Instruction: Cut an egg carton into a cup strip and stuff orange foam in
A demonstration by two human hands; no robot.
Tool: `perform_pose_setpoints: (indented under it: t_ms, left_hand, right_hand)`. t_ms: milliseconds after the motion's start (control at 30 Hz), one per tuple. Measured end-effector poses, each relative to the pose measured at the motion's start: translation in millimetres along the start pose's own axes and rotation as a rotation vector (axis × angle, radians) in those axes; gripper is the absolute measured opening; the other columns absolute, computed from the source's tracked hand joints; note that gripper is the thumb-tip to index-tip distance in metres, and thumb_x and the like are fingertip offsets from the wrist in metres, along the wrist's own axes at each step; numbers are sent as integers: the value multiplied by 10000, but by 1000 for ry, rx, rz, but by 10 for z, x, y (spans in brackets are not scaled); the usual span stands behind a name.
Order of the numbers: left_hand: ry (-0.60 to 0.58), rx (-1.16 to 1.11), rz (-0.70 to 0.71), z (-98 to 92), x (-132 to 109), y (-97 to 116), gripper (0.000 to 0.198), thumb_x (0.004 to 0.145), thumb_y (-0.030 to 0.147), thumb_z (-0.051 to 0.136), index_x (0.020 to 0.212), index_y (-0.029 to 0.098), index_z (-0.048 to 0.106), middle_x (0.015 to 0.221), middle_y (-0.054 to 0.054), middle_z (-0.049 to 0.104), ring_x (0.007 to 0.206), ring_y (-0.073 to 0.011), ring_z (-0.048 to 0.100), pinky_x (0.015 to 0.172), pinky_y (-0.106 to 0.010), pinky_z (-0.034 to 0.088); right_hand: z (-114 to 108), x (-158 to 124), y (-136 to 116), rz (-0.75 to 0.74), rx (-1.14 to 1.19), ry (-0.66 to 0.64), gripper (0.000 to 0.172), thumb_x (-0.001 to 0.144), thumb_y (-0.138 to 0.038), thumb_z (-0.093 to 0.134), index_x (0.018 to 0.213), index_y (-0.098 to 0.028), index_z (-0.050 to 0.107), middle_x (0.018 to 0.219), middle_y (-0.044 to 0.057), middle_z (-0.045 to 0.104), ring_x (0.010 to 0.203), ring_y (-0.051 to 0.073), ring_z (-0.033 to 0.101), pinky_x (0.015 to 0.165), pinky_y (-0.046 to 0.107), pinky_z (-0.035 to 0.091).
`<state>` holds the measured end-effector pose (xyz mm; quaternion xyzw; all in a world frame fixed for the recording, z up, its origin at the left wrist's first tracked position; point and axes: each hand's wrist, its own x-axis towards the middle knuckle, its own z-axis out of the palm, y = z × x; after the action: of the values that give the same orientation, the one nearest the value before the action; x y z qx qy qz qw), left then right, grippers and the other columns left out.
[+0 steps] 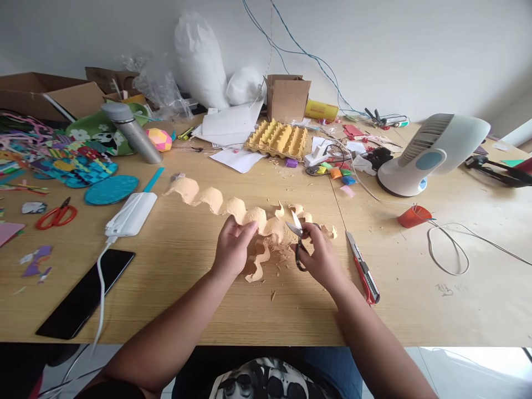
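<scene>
Two hands meet over the middle of the tabletop (178,310), toward its front edge. Our left hand (233,246) has its grip closed on a bumpy strip (211,199), thumb uppermost near the right end, while the long free part reaches toward the left edge; we judge this hold steadies the end nearest the blades. Our right hand (323,254) has its grip closed round the handles of the scissors (298,231). Their blades stand parted just beside the strip, apart from our left fingers, probably for safety. Scraps (261,265) lie between our wrists, and a knife (363,270) rests beside our right forearm, pale end toward the back edge, perhaps put there for easy reach.

Of the containers, an orange cup (410,216) near the right edge holds thin sticks that poke past its rim. Along the back edge we see an open box (287,100), its inside hidden, and a swollen white sack (198,61) whose filling we cannot tell. The bottle (139,138), nearer the left edge, has its lid on, hiding whatever it holds.
</scene>
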<state>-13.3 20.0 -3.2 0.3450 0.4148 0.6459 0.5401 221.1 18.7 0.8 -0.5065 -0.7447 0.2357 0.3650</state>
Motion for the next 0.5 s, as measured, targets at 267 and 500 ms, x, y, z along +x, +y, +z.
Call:
perform_pose_setpoints:
  t_ms: [267,500]
  left_hand:
    - [109,151,167,9,26,-77,389,789,480,883,972,235,642,890,-5,705,896,-180,678,840,-293,524]
    - [91,207,182,23,9,-65,401,798,507,858,1014,223,674,956,-25,742,910,-192,714,822,-298,552]
  right_hand:
    - [52,-45,-40,-272,-264,-47,327,949,-312,734,1257,-225,667,964,89,771,852,266,713,781,378,548]
    - [48,-54,11,-385,-442,17,356,980,-304,739,1312,-197,669,948,90,787,869,273,732,770,366,557]
